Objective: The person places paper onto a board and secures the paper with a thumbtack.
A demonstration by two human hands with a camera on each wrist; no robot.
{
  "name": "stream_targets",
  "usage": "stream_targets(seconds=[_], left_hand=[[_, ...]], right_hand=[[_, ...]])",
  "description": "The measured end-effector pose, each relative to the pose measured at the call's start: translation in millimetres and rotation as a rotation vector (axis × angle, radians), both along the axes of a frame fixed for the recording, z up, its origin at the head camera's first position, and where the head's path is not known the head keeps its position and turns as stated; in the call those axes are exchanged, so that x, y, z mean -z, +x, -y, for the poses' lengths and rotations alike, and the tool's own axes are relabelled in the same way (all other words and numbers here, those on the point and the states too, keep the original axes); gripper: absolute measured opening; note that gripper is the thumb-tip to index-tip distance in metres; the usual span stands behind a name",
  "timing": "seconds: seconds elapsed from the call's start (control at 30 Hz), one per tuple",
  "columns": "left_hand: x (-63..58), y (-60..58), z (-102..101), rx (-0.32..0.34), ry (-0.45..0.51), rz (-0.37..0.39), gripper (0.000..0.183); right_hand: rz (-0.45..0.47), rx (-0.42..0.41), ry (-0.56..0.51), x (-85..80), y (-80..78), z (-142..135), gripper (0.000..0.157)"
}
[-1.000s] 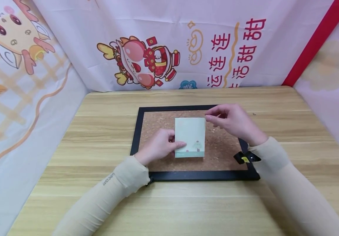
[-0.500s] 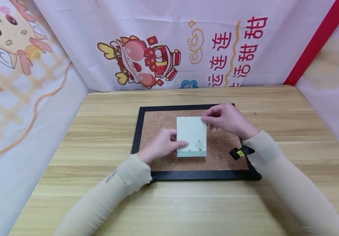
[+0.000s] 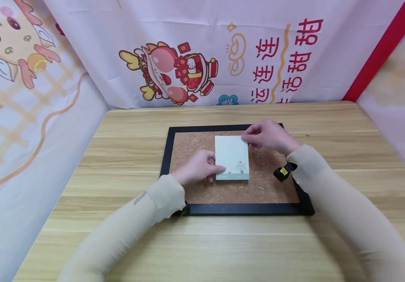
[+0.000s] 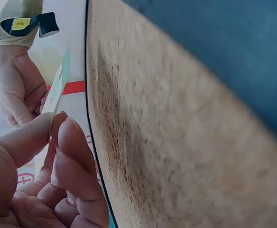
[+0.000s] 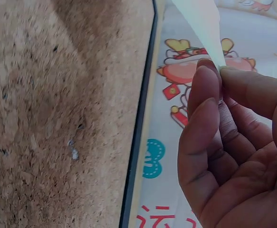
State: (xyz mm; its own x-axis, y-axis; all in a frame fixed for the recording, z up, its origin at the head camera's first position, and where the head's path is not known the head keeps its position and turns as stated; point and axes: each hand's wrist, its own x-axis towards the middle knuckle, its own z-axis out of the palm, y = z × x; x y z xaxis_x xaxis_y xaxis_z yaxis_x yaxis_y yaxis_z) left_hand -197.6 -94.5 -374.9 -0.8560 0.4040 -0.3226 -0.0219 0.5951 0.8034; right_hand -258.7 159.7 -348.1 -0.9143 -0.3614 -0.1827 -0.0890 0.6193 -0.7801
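A pale green sheet of note paper (image 3: 232, 154) with a small printed drawing near its lower edge is held over a cork board (image 3: 272, 188) in a black frame. My left hand (image 3: 200, 167) pinches the sheet's lower left side, thumb on the front and fingers behind. At the top right corner, my right hand (image 3: 263, 136) pinches it between thumb and forefinger. The left wrist view shows the paper (image 4: 58, 88) edge-on, apart from the cork surface (image 4: 129, 104). In the right wrist view the paper corner (image 5: 214, 42) runs up from the fingertips.
The board lies on a wood-grain table (image 3: 223, 246). A tiny object (image 3: 308, 135) sits on the table right of the board. Behind stands a white printed cloth (image 3: 188, 19) with red characters and a cartoon figure. Small pale bits (image 5: 74, 151) mark the cork.
My right hand has moved left and now pinches the paper's top right corner, which it was beside before. The paper and both hands have shifted slightly right and toward the board's back edge.
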Motion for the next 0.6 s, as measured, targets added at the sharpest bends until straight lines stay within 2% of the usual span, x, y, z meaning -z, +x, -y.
stream_targets(seconds=[0.1,0.37,0.5,0.6], left_hand=[[0.0,-6.5,-2,-0.018,-0.028,0.029,0.018],[1.1,-18.9,-6,-0.032,-0.135,0.046,0.02],[1.2,-21.7,-10,-0.038,-0.246,-0.01,0.023],[1.2,-22.8,-12,-0.027,-0.333,-0.085,0.025]], right_hand=[[0.012,-0.008,0.024,3.9,-6.4,1,0.025],[0.052,-0.017,0.062,15.7,-20.0,1,0.024],[0.067,-0.018,0.085,22.5,-27.3,0,0.022],[0.083,-0.027,0.086,26.6,-31.5,0,0.021]])
